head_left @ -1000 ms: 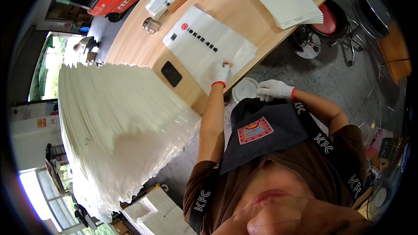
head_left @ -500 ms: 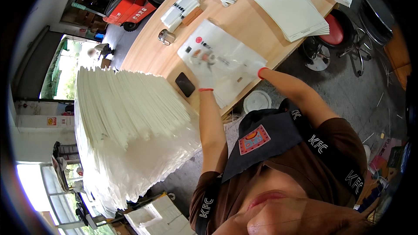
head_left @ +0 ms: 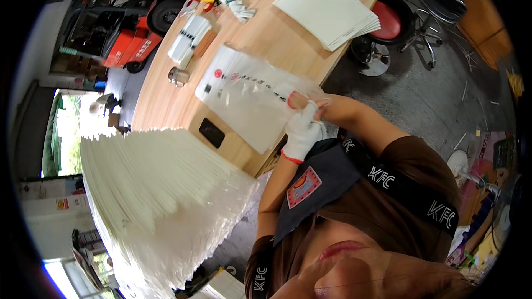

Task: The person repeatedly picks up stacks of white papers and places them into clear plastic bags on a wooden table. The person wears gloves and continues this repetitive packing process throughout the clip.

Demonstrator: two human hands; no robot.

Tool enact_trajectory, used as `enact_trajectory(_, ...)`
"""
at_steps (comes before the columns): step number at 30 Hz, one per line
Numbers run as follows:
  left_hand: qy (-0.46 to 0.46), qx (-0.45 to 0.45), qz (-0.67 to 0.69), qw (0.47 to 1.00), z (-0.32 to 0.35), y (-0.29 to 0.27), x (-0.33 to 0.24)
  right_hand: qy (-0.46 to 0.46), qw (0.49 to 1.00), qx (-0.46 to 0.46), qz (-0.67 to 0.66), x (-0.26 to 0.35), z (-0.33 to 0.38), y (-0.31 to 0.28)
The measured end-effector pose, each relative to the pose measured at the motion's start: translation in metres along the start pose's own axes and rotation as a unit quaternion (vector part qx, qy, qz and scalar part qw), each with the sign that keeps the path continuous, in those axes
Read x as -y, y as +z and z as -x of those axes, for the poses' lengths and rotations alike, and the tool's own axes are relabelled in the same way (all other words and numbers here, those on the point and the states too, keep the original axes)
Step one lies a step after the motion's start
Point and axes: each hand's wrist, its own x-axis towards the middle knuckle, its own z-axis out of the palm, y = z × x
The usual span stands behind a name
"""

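A clear plastic bag with printed marks (head_left: 244, 80) lies over white sheets on the wooden table, its mouth toward me. My right hand (head_left: 281, 93), in a white glove with a red cuff, reaches into the bag's mouth. Plastic covers its fingers, so their pose is hidden. At the near edge of the bag, beside my right wrist, is my gloved left hand (head_left: 302, 132). Its fingers are closed on the plastic at the mouth. Left of the bag a black phone (head_left: 211, 133) rests on the table.
A tall stack of white sheets in plastic (head_left: 149, 182) stands at the left. On the table are a metal cup (head_left: 178, 77), a bundle of white packs (head_left: 189, 39), loose gloves (head_left: 241, 10) and a sheet pile (head_left: 327, 11). A red-seated stool (head_left: 386, 20) is beside the table.
My left hand has moved from the bag's left part to its mouth near my right wrist. My right hand has gone into the bag. The view has shifted.
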Motion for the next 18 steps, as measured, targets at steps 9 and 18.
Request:
enact_trajectory(9, -0.191, -0.156, 0.135, 0.960, -0.008, -0.006, 0.131, 0.068, 0.879, -0.248, 0.401, -0.146, 0.063, -0.112)
enact_trajectory(18, -0.118, -0.054, 0.271, 0.954, -0.090, 0.028, 0.124, 0.036, 0.892, -0.023, 0.450, -0.194, 0.051, -0.149)
